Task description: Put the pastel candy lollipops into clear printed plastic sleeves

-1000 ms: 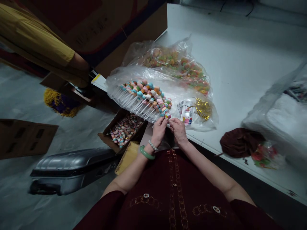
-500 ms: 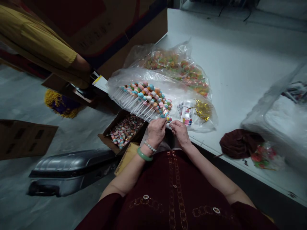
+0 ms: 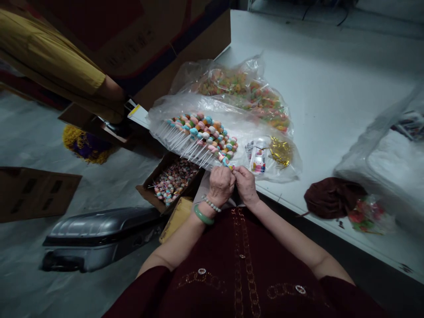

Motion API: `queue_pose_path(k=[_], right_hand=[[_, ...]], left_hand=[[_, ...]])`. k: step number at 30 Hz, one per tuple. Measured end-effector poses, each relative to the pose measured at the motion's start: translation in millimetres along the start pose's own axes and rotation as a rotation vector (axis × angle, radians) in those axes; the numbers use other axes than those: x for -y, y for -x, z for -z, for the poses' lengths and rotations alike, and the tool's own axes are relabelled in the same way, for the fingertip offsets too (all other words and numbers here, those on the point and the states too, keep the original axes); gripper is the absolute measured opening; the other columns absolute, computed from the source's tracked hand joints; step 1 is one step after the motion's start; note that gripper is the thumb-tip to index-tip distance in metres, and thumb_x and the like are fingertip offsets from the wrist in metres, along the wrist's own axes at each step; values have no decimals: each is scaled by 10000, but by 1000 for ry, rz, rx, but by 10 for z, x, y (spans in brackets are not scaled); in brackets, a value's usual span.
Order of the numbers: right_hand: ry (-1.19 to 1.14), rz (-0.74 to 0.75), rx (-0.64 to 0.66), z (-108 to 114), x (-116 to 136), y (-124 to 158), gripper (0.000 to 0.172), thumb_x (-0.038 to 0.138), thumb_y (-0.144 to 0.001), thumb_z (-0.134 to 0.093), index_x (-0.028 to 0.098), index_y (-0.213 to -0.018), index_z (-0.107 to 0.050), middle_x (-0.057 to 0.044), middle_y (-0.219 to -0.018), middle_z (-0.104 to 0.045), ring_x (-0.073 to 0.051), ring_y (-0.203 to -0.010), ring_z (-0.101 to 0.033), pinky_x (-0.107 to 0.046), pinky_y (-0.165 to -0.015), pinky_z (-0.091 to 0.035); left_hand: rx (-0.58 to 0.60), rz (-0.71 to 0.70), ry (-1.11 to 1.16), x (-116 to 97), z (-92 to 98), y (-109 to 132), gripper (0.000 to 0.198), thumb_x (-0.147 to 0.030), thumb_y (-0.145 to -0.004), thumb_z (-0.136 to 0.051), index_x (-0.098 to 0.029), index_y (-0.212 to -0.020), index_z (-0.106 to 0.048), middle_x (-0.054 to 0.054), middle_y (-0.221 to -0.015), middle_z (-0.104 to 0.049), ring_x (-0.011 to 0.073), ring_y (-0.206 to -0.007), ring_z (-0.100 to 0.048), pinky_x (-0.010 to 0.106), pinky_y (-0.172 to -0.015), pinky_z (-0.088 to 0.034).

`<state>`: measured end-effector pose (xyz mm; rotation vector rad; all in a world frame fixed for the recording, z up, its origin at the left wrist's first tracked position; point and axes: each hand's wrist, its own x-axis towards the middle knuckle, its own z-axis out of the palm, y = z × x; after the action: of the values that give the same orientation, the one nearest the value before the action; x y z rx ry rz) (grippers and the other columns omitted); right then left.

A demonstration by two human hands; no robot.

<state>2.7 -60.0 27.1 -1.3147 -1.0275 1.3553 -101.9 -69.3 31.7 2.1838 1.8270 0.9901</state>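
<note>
My left hand point(image 3: 221, 184), wearing a beaded bracelet and a green bangle, is closed around a candy stick point(image 3: 225, 160) with colourful pieces and a shiny wrapper. Close against it, my right hand point(image 3: 245, 183) is pinched at the lower end of that stick; what its fingertips hold is too small to make out. Beyond my hands lies a pile of candy sticks point(image 3: 205, 132) with pastel beads of candy and white stems, on a clear plastic bag point(image 3: 241, 119). Right of the pile are printed wrappers point(image 3: 258, 160) and a heap of gold twist ties point(image 3: 281, 151).
Under the table edge stands an open carton point(image 3: 148, 192) filled with candy sticks. Bagged orange-green candies point(image 3: 232, 84) lie behind. A dark red cloth bag point(image 3: 331, 198) rests on the white table point(image 3: 331, 88). A grey suitcase point(image 3: 106, 229) and a co-worker's yellow sleeve point(image 3: 56, 57) are at left.
My hands have come together and sit slightly lower. The candy stick has tilted to the left, and my left hand has turned more over it. The pile has not moved.
</note>
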Motion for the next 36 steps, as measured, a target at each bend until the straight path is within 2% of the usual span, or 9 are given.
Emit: queue_pose_path(k=[3, 7, 13, 18, 23, 25, 31, 34, 36], right_hand=[[-81, -34, 0, -55, -1, -51, 155, 354, -736, -586, 213, -673, -568, 34, -623, -520, -123, -612, -441, -240, -576, -379], [-204, -119, 31, -6, 23, -89, 170, 382, -734, -618, 219, -694, -586, 67, -536, -445, -100, -500, -369, -229, -482, -306], [-94, -98, 205, 80, -16, 41, 174, 313, -713, -644, 203, -803, -745, 48, -579, -528, -95, -541, -429, -225, -512, -330], [-80, -147, 242, 43, 17, 183, 383, 361, -761, -609, 185, -1076, -736, 74, -462, -442, -83, -431, -341, -226, -439, -243], [-199, -235, 335, -32, 154, 163, 432, 419, -769, -614, 177, -1115, -708, 89, -434, -389, -75, -383, -268, -232, -405, -197], [-146, -150, 321, -20, 154, 138, 374, 401, -771, -615, 198, -1067, -719, 74, -458, -423, -92, -412, -333, -238, -434, -260], [456, 254, 0, 162, 35, 174, 147, 320, -803, -603, 269, -849, -734, -38, -781, -693, -196, -726, -593, -291, -678, -409], [484, 251, 57, 204, 45, 209, 118, 308, -800, -606, 266, -806, -715, -38, -792, -701, -195, -746, -600, -291, -699, -412], [337, 94, 104, 183, 84, 206, 105, 309, -770, -612, 243, -725, -680, -12, -652, -645, -164, -620, -549, -275, -605, -394]], left_hand=[[-28, 221, 291, -36, -22, 54, 229, -224, -830, -524, -221, -610, -462, 28, -628, -492, 182, -674, -478, 332, -712, -383], [69, 645, 1003, -35, -25, 60, 167, -345, -813, -632, -192, -758, -598, -4, -689, -568, 123, -638, -511, 273, -682, -425], [75, 1053, 1741, 111, 72, -186, 309, -465, -818, -671, -185, -940, -633, 57, -933, -681, 182, -874, -648, 353, -829, -509], [-44, 1050, 1803, 51, 70, -269, 254, -438, -871, -623, -184, -871, -617, 14, -773, -646, 147, -770, -647, 336, -825, -521], [-195, 978, 1704, -181, 38, -245, 286, -453, -818, -684, -194, -906, -597, -20, -728, -606, 103, -630, -612, 249, -678, -515], [-152, 969, 1700, -228, 46, -230, 310, -467, -812, -687, -194, -930, -600, -3, -765, -628, 111, -651, -622, 257, -678, -520], [-64, 1004, 1721, -149, 8, -146, 259, -347, -751, -763, -159, -811, -596, -10, -773, -641, 79, -694, -603, 217, -720, -503], [-34, 1029, 1767, -63, 41, -189, 245, -263, -711, -792, -153, -817, -599, -24, -730, -617, 66, -632, -569, 220, -692, -494], [-30, 1033, 1803, -44, 82, -239, 240, -257, -719, -784, -157, -844, -606, -28, -721, -603, 70, -623, -563, 247, -710, -503]])
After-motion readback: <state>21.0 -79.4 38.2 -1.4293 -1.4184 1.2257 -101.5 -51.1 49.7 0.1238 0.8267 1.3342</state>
